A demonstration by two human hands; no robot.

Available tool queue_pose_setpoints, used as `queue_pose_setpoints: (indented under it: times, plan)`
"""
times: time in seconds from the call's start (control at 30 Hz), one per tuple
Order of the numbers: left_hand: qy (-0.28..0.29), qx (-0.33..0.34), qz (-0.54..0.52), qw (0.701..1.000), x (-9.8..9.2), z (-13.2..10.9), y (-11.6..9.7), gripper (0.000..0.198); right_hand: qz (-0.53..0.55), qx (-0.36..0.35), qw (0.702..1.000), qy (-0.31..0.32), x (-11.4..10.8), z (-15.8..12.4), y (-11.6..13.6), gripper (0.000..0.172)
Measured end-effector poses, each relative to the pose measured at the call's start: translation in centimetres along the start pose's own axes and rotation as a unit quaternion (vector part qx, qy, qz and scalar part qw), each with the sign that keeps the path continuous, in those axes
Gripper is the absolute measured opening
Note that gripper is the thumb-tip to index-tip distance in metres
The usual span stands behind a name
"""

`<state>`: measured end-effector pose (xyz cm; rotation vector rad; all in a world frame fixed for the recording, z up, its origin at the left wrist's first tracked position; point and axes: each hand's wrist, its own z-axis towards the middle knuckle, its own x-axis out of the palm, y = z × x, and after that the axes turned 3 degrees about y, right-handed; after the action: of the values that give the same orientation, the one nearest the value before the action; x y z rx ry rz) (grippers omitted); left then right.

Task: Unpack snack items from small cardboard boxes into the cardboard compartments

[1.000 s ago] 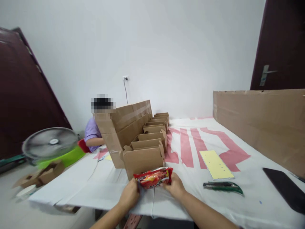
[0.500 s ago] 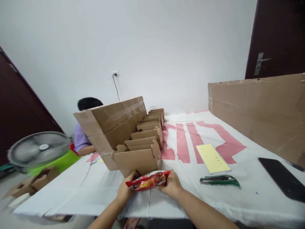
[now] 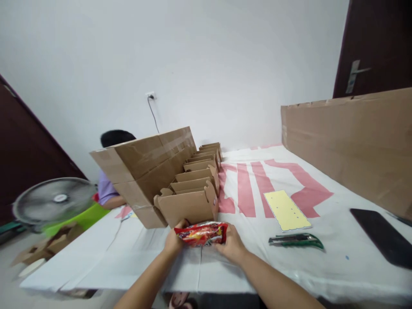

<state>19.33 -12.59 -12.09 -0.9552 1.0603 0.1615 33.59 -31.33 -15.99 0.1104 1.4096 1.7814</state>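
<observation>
Between my two hands is a shiny red snack packet (image 3: 202, 234), gripped at its ends. My left hand (image 3: 174, 238) closes on its left end, and my right hand (image 3: 232, 246) pinches the right end. Just beyond the packet stands the nearest open cardboard box (image 3: 188, 207), first in a row of several similar boxes running toward the wall. Whether the packet touches that box I cannot tell. To the right of my right hand lies a green utility knife (image 3: 296, 241) on the white cloth.
A tall cardboard panel (image 3: 141, 167) stands left of the boxes; behind it sits a person (image 3: 107, 189) in purple. Another cardboard panel (image 3: 347, 146) borders the right side. A yellow card (image 3: 286, 210) and a black phone-like slab (image 3: 381, 236) lie on the table. A fan (image 3: 59, 199) stands at left.
The packet and both my hands have moved slightly up and away, closer to the nearest box. The packet's printed face now shows more. The camera view has shifted a little.
</observation>
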Motion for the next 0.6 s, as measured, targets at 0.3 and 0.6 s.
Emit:
queue_pose_setpoints:
  times: [0.3, 0.6]
  plan:
    - [0.031, -0.003, -0.38, 0.925, -1.2, -2.0, 0.8, 0.072, -0.085, 0.039, 0.996, -0.016, -0.4, 0.3, -0.3, 0.041]
    - [-0.051, -0.016, -0.276, 0.96, -2.3, -0.9, 2.9, 0.069, 0.033, 0.015, 0.999, 0.02, 0.0, 0.3, -0.8, 0.053]
